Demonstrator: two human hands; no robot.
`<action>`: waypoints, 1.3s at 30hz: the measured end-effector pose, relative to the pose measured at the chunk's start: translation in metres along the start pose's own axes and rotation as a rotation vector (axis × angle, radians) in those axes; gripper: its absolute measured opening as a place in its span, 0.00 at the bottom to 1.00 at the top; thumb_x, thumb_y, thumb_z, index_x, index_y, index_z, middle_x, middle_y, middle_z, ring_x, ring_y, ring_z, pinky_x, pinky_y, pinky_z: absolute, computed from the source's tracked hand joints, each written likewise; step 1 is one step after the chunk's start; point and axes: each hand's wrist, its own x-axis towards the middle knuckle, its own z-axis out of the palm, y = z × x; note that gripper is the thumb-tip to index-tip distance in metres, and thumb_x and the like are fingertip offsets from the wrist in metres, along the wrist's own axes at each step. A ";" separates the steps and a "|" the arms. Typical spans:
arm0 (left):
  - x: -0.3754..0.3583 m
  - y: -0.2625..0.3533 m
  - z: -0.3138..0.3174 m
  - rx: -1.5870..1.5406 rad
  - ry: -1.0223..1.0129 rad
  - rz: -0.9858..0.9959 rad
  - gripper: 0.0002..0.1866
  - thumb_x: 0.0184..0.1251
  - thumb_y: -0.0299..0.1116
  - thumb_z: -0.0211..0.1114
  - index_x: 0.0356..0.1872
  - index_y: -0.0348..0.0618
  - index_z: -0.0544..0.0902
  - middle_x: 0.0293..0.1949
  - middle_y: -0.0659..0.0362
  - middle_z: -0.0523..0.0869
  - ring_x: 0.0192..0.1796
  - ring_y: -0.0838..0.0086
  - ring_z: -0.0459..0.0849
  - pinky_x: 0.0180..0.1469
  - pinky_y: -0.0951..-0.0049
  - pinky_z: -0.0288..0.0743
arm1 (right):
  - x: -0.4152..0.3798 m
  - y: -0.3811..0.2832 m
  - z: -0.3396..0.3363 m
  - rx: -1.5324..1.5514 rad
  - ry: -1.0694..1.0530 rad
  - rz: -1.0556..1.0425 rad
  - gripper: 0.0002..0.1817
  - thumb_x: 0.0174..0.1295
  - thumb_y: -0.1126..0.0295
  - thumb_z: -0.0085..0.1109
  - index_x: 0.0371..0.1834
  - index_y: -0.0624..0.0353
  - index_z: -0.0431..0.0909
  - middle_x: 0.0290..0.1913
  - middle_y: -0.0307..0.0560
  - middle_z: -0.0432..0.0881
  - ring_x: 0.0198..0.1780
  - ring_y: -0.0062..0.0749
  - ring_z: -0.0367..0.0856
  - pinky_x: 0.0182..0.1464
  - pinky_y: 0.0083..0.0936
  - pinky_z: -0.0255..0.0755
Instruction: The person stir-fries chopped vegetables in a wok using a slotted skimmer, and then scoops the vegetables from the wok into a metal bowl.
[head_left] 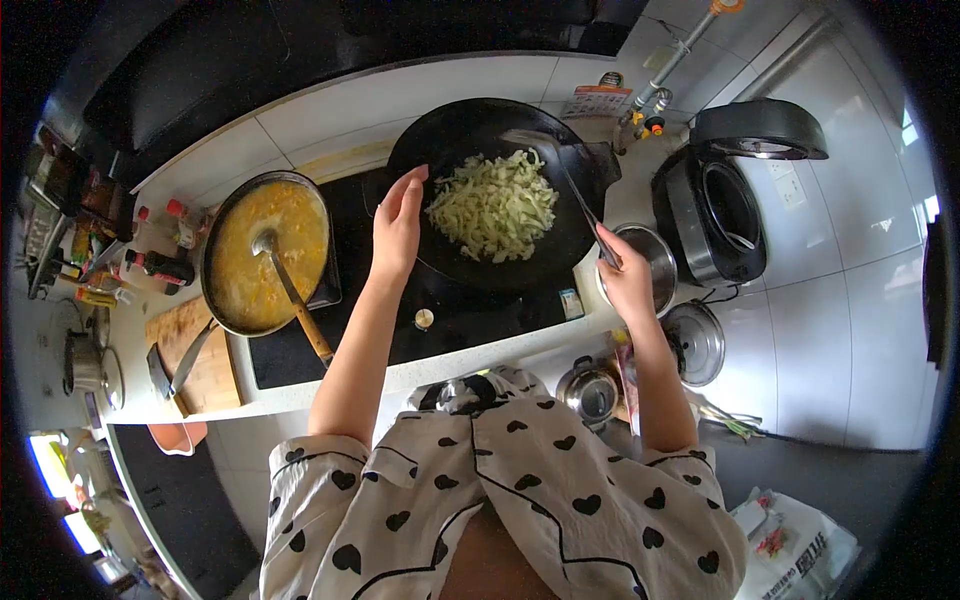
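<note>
Bag: printed black lettering, unreadable
Chopped vegetables: heaped in wok, between hands
Right hand: clamped round spatula
Left hand: by rim, grip cannot be told

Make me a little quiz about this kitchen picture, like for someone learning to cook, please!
1. What does the person's right grip hold, reaching into the big round black wok?

2. Where is the bowl of the metal ladle with a wooden handle?
A) On the brown wooden cutting board
B) In the round, metal-rimmed pan
C) In the wok

3. True or false: the black, rounded rice cooker stands with its lid open.

Key:
1. A long, dark-handled spatula
2. B
3. True
</note>
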 end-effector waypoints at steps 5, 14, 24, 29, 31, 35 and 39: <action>0.001 0.001 -0.003 0.007 -0.019 -0.020 0.24 0.73 0.46 0.50 0.58 0.36 0.74 0.59 0.54 0.76 0.65 0.68 0.69 0.69 0.69 0.55 | -0.019 0.018 0.013 0.137 -0.021 -0.064 0.26 0.55 0.83 0.51 0.60 0.62 0.71 0.53 0.52 0.80 0.50 0.25 0.80 0.49 0.16 0.69; 0.003 -0.004 -0.007 0.023 -0.012 -0.018 0.23 0.73 0.44 0.50 0.58 0.36 0.74 0.57 0.54 0.77 0.63 0.71 0.70 0.65 0.73 0.58 | -0.057 -0.064 -0.029 -0.209 -0.007 -0.131 0.28 0.52 0.83 0.52 0.58 0.51 0.75 0.41 0.60 0.80 0.37 0.46 0.81 0.40 0.27 0.71; 0.003 -0.001 -0.001 0.030 -0.042 -0.019 0.23 0.74 0.44 0.49 0.59 0.36 0.73 0.58 0.54 0.77 0.63 0.70 0.70 0.65 0.73 0.58 | -0.052 -0.006 0.007 -0.344 -0.100 -0.023 0.30 0.53 0.78 0.57 0.62 0.44 0.71 0.42 0.59 0.78 0.41 0.53 0.77 0.42 0.37 0.70; -0.002 0.003 0.005 0.031 -0.062 -0.041 0.23 0.73 0.45 0.49 0.58 0.37 0.74 0.56 0.54 0.78 0.62 0.70 0.71 0.64 0.72 0.60 | -0.048 -0.025 -0.016 -0.396 -0.085 -0.195 0.31 0.53 0.76 0.60 0.64 0.58 0.66 0.51 0.57 0.77 0.48 0.45 0.78 0.54 0.30 0.68; -0.005 0.006 0.009 0.031 -0.083 -0.036 0.23 0.73 0.45 0.49 0.58 0.37 0.74 0.56 0.54 0.78 0.62 0.70 0.71 0.64 0.72 0.60 | -0.035 -0.033 -0.020 -0.437 -0.001 -0.309 0.26 0.58 0.73 0.60 0.62 0.61 0.68 0.44 0.51 0.79 0.44 0.38 0.78 0.54 0.28 0.68; -0.015 0.010 0.032 -0.091 -0.145 -0.101 0.23 0.73 0.43 0.50 0.57 0.34 0.74 0.57 0.53 0.78 0.62 0.70 0.71 0.65 0.72 0.60 | -0.003 -0.074 -0.002 0.357 -0.105 -0.053 0.19 0.70 0.62 0.47 0.59 0.59 0.71 0.40 0.42 0.81 0.41 0.26 0.79 0.48 0.22 0.72; -0.028 0.014 0.058 -0.216 -0.193 -0.206 0.26 0.74 0.43 0.48 0.65 0.35 0.65 0.66 0.51 0.67 0.69 0.68 0.62 0.69 0.72 0.53 | 0.027 -0.068 0.031 1.014 -0.208 0.215 0.36 0.70 0.43 0.33 0.67 0.64 0.59 0.62 0.50 0.69 0.63 0.33 0.66 0.65 0.27 0.57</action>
